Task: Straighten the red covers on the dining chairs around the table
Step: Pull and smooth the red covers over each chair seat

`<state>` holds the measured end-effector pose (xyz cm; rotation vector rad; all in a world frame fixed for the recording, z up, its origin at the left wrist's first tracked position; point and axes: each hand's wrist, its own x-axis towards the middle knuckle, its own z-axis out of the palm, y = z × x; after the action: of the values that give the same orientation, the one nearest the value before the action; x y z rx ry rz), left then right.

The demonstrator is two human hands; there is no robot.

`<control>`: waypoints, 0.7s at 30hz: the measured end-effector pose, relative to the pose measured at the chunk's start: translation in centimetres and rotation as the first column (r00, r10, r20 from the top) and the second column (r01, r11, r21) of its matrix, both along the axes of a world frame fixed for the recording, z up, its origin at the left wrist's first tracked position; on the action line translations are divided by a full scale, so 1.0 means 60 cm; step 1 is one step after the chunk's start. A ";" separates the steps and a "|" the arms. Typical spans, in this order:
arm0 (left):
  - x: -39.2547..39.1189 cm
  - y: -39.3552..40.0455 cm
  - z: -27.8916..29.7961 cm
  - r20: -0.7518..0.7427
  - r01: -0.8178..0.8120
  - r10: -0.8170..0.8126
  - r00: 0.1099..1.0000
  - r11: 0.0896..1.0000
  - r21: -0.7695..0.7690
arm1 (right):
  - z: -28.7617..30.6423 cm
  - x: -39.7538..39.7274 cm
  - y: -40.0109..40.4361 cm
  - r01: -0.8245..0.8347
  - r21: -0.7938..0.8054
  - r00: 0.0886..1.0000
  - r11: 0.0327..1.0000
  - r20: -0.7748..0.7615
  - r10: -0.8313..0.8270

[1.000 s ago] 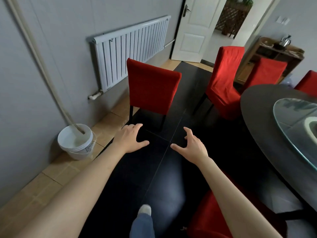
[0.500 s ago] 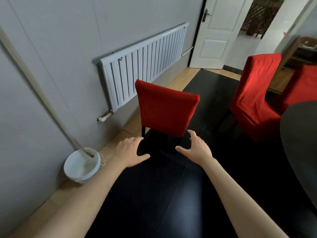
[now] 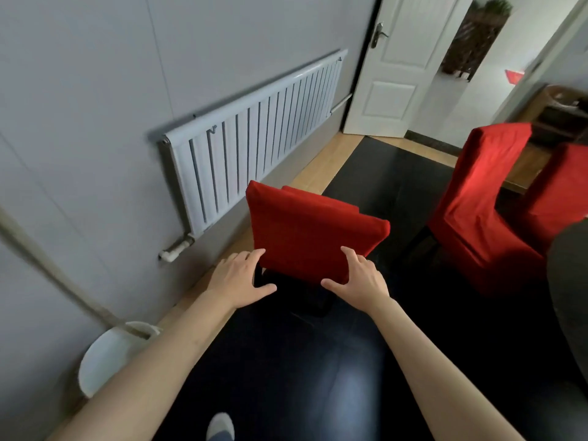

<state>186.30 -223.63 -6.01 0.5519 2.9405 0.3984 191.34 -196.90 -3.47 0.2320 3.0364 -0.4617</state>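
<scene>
White ribbed wall radiator (image 3: pixel 254 138) centre-left. White panelled door (image 3: pixel 397 65) ajar, top centre. White plastic bucket (image 3: pixel 108 358) lower left, pale pole (image 3: pixel 63 281), perhaps mop handle, resting inside. Glossy black floor (image 3: pixel 302 361).

chair (image 3: pixel 313 230) before radiator (image 3: pixel 254 148) | bucket (image 3: pixel 109 354) left (by wall) | table (image 3: pixel 569 281) right

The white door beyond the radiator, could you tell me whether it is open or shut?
Open: the white door is swung aside, showing the room beyond.
</scene>
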 end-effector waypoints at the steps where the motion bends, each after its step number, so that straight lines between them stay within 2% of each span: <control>1: -0.030 0.001 0.003 0.000 0.007 -0.007 1.000 1.000 0.009 | 0.004 -0.024 0.000 0.012 0.029 1.000 1.000 -0.005 -0.012; 5: -0.136 0.009 0.019 -0.044 0.067 -0.066 0.997 0.998 0.019 | 0.007 -0.097 -0.002 0.054 0.061 0.997 0.997 -0.055 -0.051; 12: -0.252 0.074 0.012 -0.076 0.187 -0.188 0.979 0.982 -0.020 | -0.022 -0.167 0.034 0.126 0.119 0.991 0.985 0.033 -0.131; 17: -0.324 0.148 -0.004 -0.093 0.202 -0.205 0.974 0.979 -0.041 | -0.039 -0.248 0.090 0.116 0.164 0.990 0.980 0.056 -0.126; 21: -0.375 0.197 -0.028 -0.049 0.268 -0.277 0.960 0.953 -0.144 | -0.064 -0.314 0.130 0.109 0.130 0.984 0.985 0.130 -0.126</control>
<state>163.82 -211.79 -7.72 0.9538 2.8676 0.1495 172.50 -189.12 -7.29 0.4328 2.9283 -0.2532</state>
